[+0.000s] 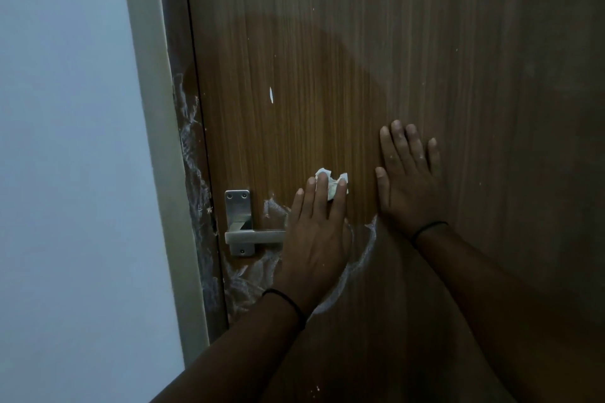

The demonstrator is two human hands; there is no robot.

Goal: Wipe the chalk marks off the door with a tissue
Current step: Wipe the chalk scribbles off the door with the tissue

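Count: one door [327, 59], one lever handle [255, 235], one tissue [330, 185], two hands, each wrist carrying one thin dark band.

Your left hand [316, 232] lay flat against the door, fingers straight and pointing up the panel, pressing the crumpled white tissue to the wood under the fingertips. The tissue sat just above and to the right of the handle; its wad peeked out above and between your fingers, with no clear long axis. Your palm covered the free end of the handle's lever.

Your right hand [406, 180] rested flat on the door further right of the handle, well clear of the tissue, fingers straight and slightly spread, pointing up, holding nothing.

The handle's lever ran horizontally, pointing right from its upright plate.

Chalk marks [252, 285]: smeared white patches below and just right of the handle plate, a curved streak [363, 252] arcing round the right side of your left hand, and heavier smears on the frame edge [193, 154] left of the handle. One small white fleck [271, 95] stood upright well above the handle.
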